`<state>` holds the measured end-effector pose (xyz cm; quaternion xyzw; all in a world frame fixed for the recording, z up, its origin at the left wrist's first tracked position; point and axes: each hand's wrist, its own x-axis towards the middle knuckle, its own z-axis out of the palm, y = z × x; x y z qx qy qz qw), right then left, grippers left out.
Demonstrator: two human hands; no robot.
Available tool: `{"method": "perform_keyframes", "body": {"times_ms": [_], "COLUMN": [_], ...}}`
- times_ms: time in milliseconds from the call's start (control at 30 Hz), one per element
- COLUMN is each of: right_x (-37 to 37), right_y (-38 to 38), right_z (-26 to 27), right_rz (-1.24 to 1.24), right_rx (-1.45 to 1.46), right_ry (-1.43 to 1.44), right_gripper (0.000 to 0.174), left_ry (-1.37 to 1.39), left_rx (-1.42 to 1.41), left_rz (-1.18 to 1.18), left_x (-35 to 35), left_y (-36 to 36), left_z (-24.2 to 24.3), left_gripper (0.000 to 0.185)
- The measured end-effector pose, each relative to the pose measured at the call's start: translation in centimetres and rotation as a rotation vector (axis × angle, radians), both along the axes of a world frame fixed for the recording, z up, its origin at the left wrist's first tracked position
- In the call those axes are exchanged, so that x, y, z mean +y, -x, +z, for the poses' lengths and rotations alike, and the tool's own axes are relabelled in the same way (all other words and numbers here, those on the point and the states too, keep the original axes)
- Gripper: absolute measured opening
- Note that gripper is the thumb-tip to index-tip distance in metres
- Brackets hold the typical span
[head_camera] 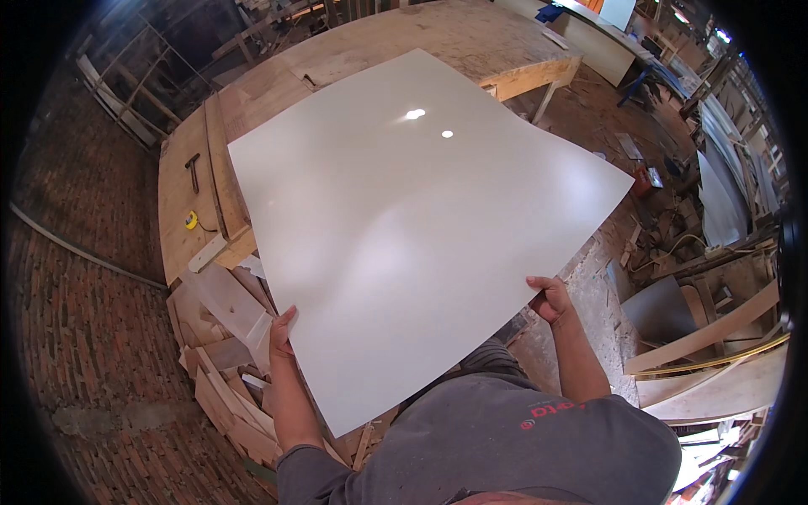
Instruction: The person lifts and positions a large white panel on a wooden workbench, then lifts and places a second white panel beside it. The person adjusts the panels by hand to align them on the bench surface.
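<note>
A large, glossy white sheet [404, 240], slightly bowed, spans the middle of the view. My left hand [282, 331] grips its left edge near the lower corner, thumb on top. My right hand [548, 298] holds the edge at the lower right, thumb on the upper face and fingers beneath, mostly hidden. The far part of the sheet lies over the wooden workbench [265, 95]; whether it touches the top cannot be told.
A hammer [194, 172] and a yellow tape measure [191, 219] lie on the bench at left. Wood offcuts [233, 410] are piled below, beside a brick wall [82, 334]. Curved wooden strips [707, 328] and more boards stand at right. A red box [645, 182] sits on the littered floor.
</note>
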<state>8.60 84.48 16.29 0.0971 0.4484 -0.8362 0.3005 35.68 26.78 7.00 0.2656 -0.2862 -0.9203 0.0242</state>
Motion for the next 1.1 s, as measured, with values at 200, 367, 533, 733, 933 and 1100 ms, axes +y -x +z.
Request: {"method": "perform_keyframes", "body": {"times_ms": [200, 367, 533, 733, 933, 1100], "right_x": [0.2, 0.0, 0.4, 0.2, 0.3, -0.7], "right_y": [0.3, 0.2, 0.1, 0.5, 0.4, -0.2], "right_z": [-0.4, -0.5, -1.4, -1.5, -1.2, -0.3], "right_rz": [-0.010, -0.027, -0.033, -0.014, -0.029, 0.003], "right_rx": [0.002, -0.066, -0.070, -0.050, -0.027, 0.009], "right_ry": [-0.024, 0.018, -0.032, -0.023, -0.044, -0.015], "right_gripper": [0.053, 0.056, 0.058, 0.060, 0.061, 0.059], "left_ry": [0.019, -0.024, -0.014, 0.016, 0.221, 0.392], "left_rx": [0.021, 0.029, 0.050, -0.029, -0.137, -0.198], "left_rz": [0.008, -0.013, 0.009, -0.010, 0.066, 0.122], "left_x": [0.6, -0.1, 0.7, -0.2, 1.0, 0.4], "left_y": [0.2, -0.7, 0.0, -0.1, 0.1, -1.0], "left_z": [0.4, 0.3, 0.6, 0.0, 1.5, 1.5], "left_gripper": [0.047, 0.047, 0.045, 0.042, 0.043, 0.042]}}
